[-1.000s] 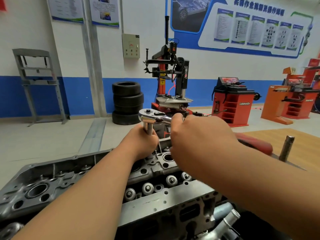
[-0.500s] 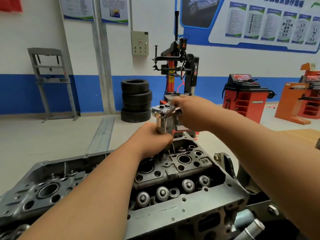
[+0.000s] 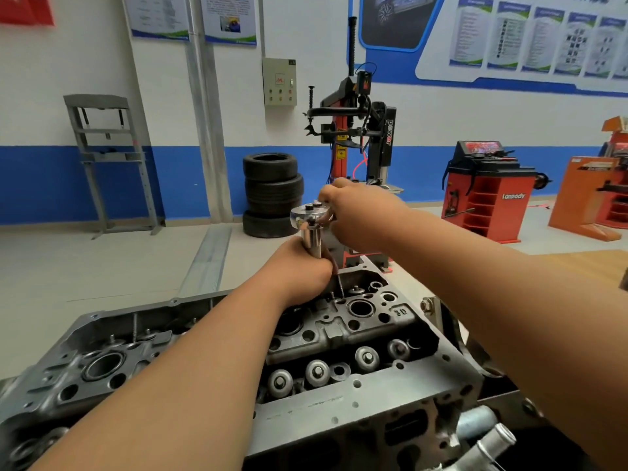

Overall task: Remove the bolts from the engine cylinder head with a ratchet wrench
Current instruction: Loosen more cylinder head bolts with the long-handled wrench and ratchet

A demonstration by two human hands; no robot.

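Left hand (image 3: 300,270) curls round socket (image 3: 312,240), right hand (image 3: 360,212) grips ratchet (image 3: 311,214) handle; a tilted pull could slip socket off hidden bolt.

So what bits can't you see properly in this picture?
All in the head view:
- Whether a bolt sits under the socket: the left hand gripping it hides that spot on the cylinder head.
- The ratchet wrench handle: covered by the right hand.
- The wall posters: print too small and blurred to read.
- The pipes at bottom right: cut off by the picture's edge.
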